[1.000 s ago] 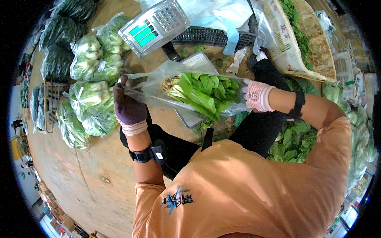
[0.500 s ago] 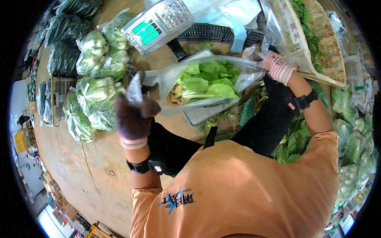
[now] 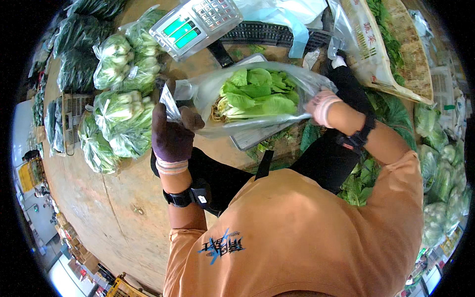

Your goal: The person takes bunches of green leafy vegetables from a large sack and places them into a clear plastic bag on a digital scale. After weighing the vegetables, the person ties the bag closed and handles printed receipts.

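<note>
A clear plastic bag (image 3: 208,91) stretches between my hands, with leafy greens (image 3: 260,94) inside, their roots toward the left and leaves toward the right. My left hand (image 3: 173,128), in a dark purple glove, is closed on the bag's left end, where a corner of plastic sticks up. At the right end, my right hand (image 3: 324,105), in a pale striped glove, grips the bag's edge; its fingertips are partly hidden by the plastic. Under the bag, a flat metal scale plate (image 3: 246,140) shows in part.
A scale display (image 3: 195,27) with a lit green screen stands ahead. Several bagged greens (image 3: 121,114) lie at left, beside a crate (image 3: 76,119). A black basket (image 3: 262,42) holds plastic sheets. A pale crate (image 3: 391,81) stands at the far right. Loose leaves (image 3: 361,183) lie near my right leg.
My right hand has come left and nearer along the bag, turning as it moved. My left hand has shifted slightly to the right, still holding its end.
</note>
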Demonstrator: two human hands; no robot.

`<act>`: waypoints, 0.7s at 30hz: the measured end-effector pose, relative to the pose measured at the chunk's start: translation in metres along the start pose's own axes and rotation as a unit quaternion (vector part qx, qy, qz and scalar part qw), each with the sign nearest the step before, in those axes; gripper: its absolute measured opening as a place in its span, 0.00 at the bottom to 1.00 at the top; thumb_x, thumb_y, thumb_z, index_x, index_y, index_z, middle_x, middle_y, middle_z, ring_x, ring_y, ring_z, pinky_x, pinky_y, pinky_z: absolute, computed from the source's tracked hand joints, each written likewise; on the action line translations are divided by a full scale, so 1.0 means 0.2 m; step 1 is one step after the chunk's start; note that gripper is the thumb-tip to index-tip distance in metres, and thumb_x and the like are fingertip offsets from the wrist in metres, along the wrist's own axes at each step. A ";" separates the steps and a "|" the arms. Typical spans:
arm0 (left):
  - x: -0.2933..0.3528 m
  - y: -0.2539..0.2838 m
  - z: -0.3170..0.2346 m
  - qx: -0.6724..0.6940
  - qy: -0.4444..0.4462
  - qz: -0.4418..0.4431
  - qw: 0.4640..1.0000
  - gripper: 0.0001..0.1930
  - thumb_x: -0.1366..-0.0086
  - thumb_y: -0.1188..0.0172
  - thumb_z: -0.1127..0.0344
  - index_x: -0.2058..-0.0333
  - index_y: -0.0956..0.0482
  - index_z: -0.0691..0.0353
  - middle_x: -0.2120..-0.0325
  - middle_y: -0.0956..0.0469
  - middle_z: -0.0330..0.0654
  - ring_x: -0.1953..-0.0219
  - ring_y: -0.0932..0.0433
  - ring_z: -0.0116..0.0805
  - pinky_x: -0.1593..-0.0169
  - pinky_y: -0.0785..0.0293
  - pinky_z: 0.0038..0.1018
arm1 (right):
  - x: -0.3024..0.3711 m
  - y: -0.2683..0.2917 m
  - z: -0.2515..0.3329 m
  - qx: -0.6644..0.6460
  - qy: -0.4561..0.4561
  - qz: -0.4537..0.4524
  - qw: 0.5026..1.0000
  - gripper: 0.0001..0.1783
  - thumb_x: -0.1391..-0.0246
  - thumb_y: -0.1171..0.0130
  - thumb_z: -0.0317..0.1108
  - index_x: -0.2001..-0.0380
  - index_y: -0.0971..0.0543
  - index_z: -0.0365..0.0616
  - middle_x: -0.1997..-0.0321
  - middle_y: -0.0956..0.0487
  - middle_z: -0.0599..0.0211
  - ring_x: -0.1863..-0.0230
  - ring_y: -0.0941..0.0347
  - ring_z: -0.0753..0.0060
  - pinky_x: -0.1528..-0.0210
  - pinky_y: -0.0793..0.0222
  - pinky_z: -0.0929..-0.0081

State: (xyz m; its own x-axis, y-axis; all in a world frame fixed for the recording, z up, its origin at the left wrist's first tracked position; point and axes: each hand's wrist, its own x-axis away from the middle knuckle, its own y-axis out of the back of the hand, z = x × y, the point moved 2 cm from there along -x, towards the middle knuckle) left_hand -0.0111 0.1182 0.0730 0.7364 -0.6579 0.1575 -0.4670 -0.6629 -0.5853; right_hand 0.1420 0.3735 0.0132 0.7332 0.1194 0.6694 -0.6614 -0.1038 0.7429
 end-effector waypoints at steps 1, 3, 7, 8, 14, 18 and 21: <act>0.01 0.00 -0.01 -0.099 -0.024 -0.120 0.988 0.27 0.37 0.63 0.51 0.44 0.45 0.62 0.84 0.35 0.37 0.82 0.40 0.28 0.75 0.43 0.22 | 0.02 -0.05 -0.02 0.002 -0.036 0.161 0.986 0.17 0.61 0.47 0.32 0.62 0.25 0.50 0.65 0.24 0.57 0.60 0.28 0.61 0.55 0.35 0.67; 0.02 0.06 -0.06 -0.039 -0.011 -0.115 0.993 0.24 0.36 0.63 0.56 0.46 0.42 0.65 0.78 0.30 0.40 0.79 0.37 0.29 0.72 0.39 0.22 | 0.16 0.06 -0.11 0.076 0.023 -0.104 0.991 0.07 0.62 0.47 0.30 0.74 0.24 0.50 0.76 0.25 0.60 0.67 0.27 0.56 0.58 0.34 0.62; -0.01 0.12 -0.09 0.120 0.035 0.003 0.992 0.22 0.37 0.58 0.60 0.47 0.40 0.64 0.71 0.28 0.47 0.73 0.31 0.32 0.61 0.34 0.29 | 0.46 0.22 -0.18 0.049 -0.180 -0.175 0.967 0.20 0.60 0.44 0.35 0.58 0.29 0.51 0.58 0.30 0.60 0.55 0.34 0.56 0.57 0.36 0.61; -0.01 0.12 -0.09 0.235 0.060 0.025 0.970 0.23 0.37 0.58 0.58 0.47 0.41 0.64 0.71 0.28 0.47 0.73 0.31 0.32 0.59 0.35 0.30 | 0.49 0.17 -0.19 0.047 -0.192 -0.171 0.965 0.20 0.60 0.44 0.35 0.58 0.29 0.51 0.58 0.30 0.60 0.55 0.34 0.56 0.57 0.36 0.61; 0.04 0.03 -0.01 0.027 0.013 0.158 0.987 0.28 0.37 0.63 0.51 0.44 0.46 0.65 0.81 0.31 0.38 0.78 0.36 0.28 0.57 0.39 0.28 | 0.79 -0.07 -0.16 -0.106 -0.178 -0.364 0.908 0.17 0.57 0.44 0.32 0.60 0.27 0.50 0.48 0.35 0.60 0.49 0.37 0.54 0.49 0.39 0.61; 0.02 0.18 0.02 -0.017 0.099 0.162 0.982 0.26 0.36 0.64 0.53 0.44 0.44 0.62 0.55 0.32 0.48 0.55 0.33 0.38 0.47 0.42 0.37 | 1.13 -0.35 -0.19 -0.251 -0.240 -0.489 0.800 0.15 0.56 0.43 0.33 0.61 0.27 0.47 0.53 0.31 0.56 0.52 0.35 0.53 0.49 0.39 0.66; 0.04 0.18 0.03 -0.161 0.072 0.056 0.983 0.24 0.36 0.63 0.55 0.44 0.43 0.60 0.55 0.32 0.46 0.54 0.34 0.38 0.45 0.44 0.37 | 1.33 -0.70 -0.16 -0.310 -0.350 -0.484 0.740 0.15 0.53 0.45 0.38 0.60 0.27 0.46 0.55 0.29 0.55 0.54 0.33 0.53 0.51 0.38 0.66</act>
State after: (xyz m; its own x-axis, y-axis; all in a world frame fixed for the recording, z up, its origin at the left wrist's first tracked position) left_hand -0.0198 0.0917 0.0482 0.6053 -0.7621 0.2299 -0.6891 -0.6463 -0.3277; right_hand 0.4238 0.4506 0.0877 0.6700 -0.7212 -0.1762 0.4396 0.1941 0.8770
